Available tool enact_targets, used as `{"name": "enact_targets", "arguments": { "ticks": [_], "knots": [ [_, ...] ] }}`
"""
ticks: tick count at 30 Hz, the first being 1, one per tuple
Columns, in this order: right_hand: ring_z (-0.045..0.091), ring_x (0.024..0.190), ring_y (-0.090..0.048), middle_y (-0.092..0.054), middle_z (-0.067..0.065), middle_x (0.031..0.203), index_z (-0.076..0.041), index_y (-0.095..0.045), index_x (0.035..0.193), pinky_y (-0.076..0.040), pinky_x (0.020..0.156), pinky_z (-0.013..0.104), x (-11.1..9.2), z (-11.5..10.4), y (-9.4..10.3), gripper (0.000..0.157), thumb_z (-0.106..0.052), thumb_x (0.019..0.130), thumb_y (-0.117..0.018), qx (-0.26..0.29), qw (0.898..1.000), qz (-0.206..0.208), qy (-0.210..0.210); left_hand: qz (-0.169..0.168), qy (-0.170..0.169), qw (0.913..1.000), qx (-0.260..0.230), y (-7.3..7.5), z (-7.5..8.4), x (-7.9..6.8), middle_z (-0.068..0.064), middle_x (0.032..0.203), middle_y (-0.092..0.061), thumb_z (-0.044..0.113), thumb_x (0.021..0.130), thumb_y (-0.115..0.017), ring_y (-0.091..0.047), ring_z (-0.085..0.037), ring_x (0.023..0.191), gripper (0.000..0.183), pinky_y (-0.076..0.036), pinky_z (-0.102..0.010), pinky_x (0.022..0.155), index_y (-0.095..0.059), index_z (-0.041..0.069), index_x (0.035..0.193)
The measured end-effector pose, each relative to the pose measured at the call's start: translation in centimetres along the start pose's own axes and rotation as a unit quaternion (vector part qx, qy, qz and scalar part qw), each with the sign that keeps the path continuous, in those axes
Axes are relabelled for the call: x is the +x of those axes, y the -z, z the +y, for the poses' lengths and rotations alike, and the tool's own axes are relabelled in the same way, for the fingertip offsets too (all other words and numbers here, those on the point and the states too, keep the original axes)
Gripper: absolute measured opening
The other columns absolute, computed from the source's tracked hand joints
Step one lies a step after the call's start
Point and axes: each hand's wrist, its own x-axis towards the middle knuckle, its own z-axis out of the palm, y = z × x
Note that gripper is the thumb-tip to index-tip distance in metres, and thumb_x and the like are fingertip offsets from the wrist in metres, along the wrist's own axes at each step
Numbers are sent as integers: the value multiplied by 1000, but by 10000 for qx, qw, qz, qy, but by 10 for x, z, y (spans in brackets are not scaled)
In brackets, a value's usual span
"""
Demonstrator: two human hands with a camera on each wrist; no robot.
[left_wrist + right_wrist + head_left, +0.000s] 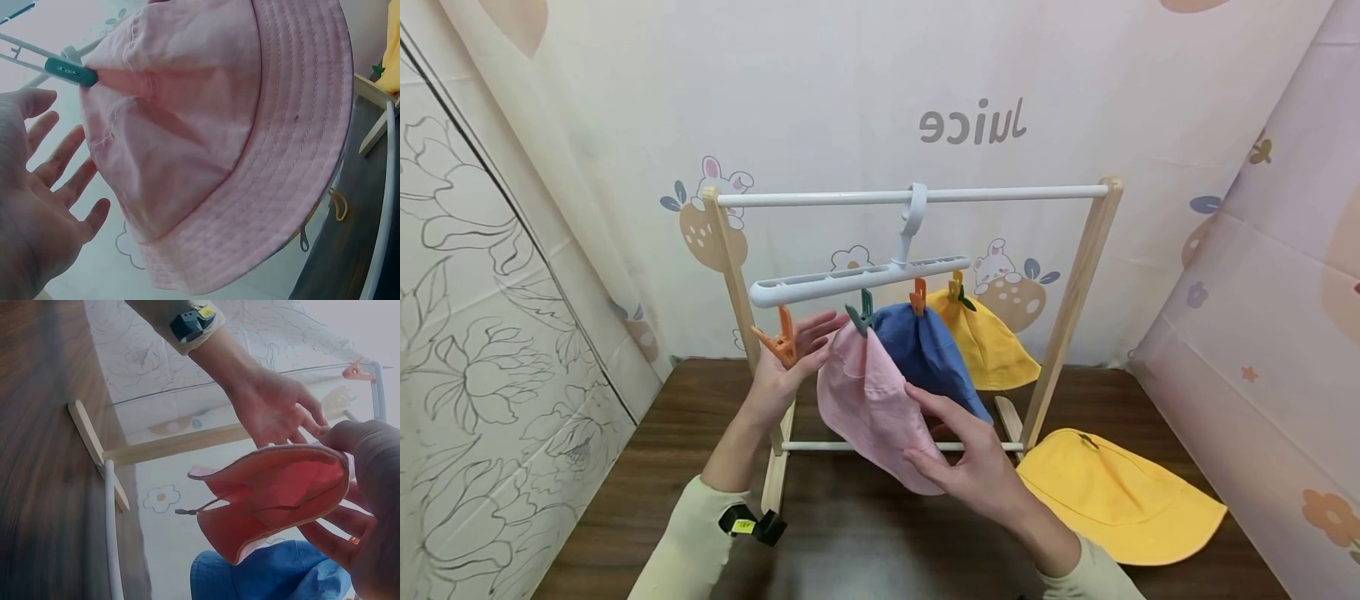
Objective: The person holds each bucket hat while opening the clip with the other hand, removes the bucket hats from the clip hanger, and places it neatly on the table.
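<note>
A pink bucket hat [880,400] hangs by its crown from a green clothespin [862,312] on a white hanger [850,282]. My right hand [973,462] holds the hat's right side, thumb on one face and fingers on the other, as the right wrist view also shows. With fingers spread and straight, my left hand [786,362] is at the hat's left side; in the left wrist view its fingertips come close to the cloth, and I cannot tell if they touch. An orange clothespin [781,337] hangs in front of the left hand, holding nothing.
Behind the pink hat, a blue hat [921,354] and a yellow hat [988,342] hang from clothespins. The hanger hooks over the white bar [1022,194] of a wooden-legged rack [1078,292]. Another yellow hat [1120,500] lies on the dark table [865,550] at the right.
</note>
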Motion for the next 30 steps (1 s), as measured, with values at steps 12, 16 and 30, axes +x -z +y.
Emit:
{"name": "enact_targets", "arguments": {
  "ticks": [12, 16, 30],
  "knots": [
    [10, 127, -70, -72, 18, 147, -5, -58, 161, -67, 96, 24, 2, -2, -8, 89, 6, 81, -96, 72, 9998, -97, 151, 120, 259, 9994, 180, -4, 0, 9, 19, 145, -74, 2, 105, -62, -66, -5, 144, 53, -51, -26, 122, -57, 0, 158],
    [12, 128, -70, -71, 18, 148, -5, -57, 161, -67, 97, 23, 2, -3, -10, 89, 5, 81, -96, -9, 9998, -111, 161, 69, 242, 9996, 129, -7, 2, 13, 20, 144, -75, 4, 106, -61, -67, -6, 142, 52, -54, -27, 120, -58, 2, 158],
    [15, 127, -70, -70, 17, 150, -7, -56, 163, -69, 94, 27, 3, -2, -11, 91, 4, 82, -96, -82, 9998, -145, 81, 47, 369, 9991, 217, -11, 10, 31, -29, 159, -64, 10, 106, -55, -69, -4, 136, 58, -45, -52, 126, -51, -6, 161]
  ]
}}
